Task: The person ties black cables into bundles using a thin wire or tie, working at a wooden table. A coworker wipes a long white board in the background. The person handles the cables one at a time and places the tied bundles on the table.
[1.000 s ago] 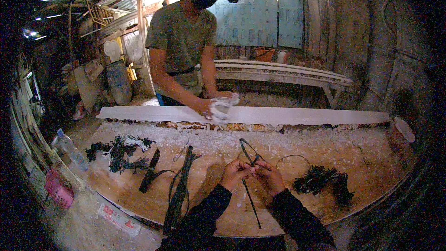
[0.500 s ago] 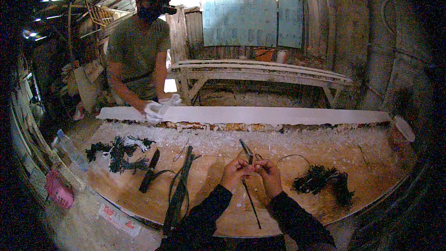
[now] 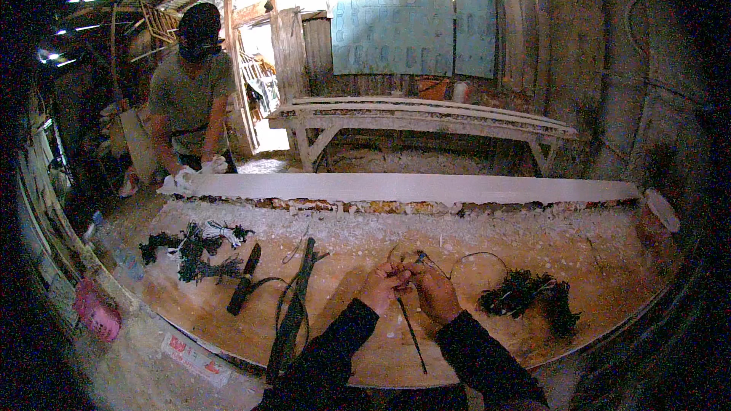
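Over the near middle of the wooden table, my left hand and my right hand meet, fingertips pinched on a thin dark strip. One end hangs below my fingers toward the near edge; the part between the fingertips is hidden. Right of my hands lies a bundle of short dark strips. Left of them are long dark strips and a dark knife-shaped thing. Farther left sits a tangled dark bundle with a white tie.
A long white plaster-like strip spans the table's far side, crumbs in front. Behind its left end a co-worker bends over it. A bench stands at the back, a tub far right, a pink basket lower left.
My fingers have shifted on the dark strip, and its upper end now folds to the right, near my right fingers. The co-worker has moved left along the white strip.
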Available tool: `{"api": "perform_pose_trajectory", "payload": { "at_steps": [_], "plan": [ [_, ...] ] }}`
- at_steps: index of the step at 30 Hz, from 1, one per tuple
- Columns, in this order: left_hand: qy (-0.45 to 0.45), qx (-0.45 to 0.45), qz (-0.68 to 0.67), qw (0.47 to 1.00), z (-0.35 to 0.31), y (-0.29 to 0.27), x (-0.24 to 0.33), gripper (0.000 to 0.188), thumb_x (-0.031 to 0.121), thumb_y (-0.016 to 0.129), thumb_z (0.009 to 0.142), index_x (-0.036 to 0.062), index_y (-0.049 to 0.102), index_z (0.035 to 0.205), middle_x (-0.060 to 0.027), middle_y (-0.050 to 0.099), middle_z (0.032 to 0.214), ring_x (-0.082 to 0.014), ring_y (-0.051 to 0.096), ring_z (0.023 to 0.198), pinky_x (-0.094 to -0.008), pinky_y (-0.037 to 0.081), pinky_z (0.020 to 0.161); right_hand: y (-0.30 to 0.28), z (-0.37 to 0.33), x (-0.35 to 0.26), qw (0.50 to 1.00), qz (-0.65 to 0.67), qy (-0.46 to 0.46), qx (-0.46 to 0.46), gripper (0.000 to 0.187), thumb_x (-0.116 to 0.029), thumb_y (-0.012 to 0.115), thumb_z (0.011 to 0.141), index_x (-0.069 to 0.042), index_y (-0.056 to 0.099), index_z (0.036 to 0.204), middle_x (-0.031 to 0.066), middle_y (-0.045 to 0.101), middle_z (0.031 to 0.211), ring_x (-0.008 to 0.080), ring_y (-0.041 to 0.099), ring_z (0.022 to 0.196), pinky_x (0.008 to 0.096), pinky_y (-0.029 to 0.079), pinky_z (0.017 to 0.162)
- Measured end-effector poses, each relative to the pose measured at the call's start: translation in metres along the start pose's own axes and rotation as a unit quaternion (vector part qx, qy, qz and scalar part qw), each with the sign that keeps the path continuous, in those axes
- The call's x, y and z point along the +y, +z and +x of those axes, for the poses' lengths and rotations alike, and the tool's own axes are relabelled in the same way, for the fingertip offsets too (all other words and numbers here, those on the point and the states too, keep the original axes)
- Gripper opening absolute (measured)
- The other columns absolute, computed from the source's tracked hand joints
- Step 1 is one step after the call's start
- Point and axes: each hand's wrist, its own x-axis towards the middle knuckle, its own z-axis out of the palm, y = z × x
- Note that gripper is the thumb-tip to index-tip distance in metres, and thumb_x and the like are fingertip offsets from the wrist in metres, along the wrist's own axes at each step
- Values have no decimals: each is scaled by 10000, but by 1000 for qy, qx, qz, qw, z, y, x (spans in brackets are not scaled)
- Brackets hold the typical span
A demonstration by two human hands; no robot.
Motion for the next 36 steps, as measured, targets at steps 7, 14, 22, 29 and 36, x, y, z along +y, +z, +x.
{"api": "perform_pose_trajectory", "payload": {
  "at_steps": [7, 14, 22, 29, 36],
  "plan": [
    [5, -15, -12, 1000, 6, -15, -11, 101, 135, 599, 787, 68, 576, 860, -7, 593, 809, -111, 558, 694, -263, 491, 603, -6, 2, -5, 996, 69, 60, -3, 192, 88, 504, 719, -33, 511, 868, 140, 556, 994, 304, 544, 929, 343, 443, 790],
    [-21, -18, 28, 999, 4, -12, -3, 120, 141, 603, 784, 72, 599, 882, 8, 599, 806, -89, 550, 678, -241, 472, 586, -7, 2, -8, 994, 71, 79, -4, 179, 66, 509, 735, -27, 509, 889, 146, 550, 1038, 306, 526, 985, 355, 420, 829],
    [-47, 9, 34, 998, 9, -16, -10, 188, 126, 610, 778, 71, 588, 956, -5, 607, 847, -89, 553, 643, -215, 456, 564, -8, 1, -6, 996, 71, 56, -16, 164, 51, 521, 733, -31, 505, 874, 143, 553, 999, 321, 527, 944, 364, 422, 803],
    [-45, 29, -7, 999, 10, -21, -14, 430, 52, 606, 765, 57, 396, 1141, -61, 587, 917, -159, 575, 703, -255, 488, 595, -5, 1, -6, 998, 39, 46, 23, 147, 39, 540, 726, -39, 515, 847, 129, 542, 855, 307, 536, 829, 349, 438, 725],
    [-19, -25, -16, 999, -5, 2, 11, 501, 35, 609, 755, 92, 340, 1173, -71, 572, 865, -175, 592, 803, -272, 498, 626, -9, 10, -19, 972, 154, 148, 97, 49, -59, 552, 789, -37, 535, 828, 93, 541, 828, 199, 549, 784, 292, 445, 680]
  ]
}}
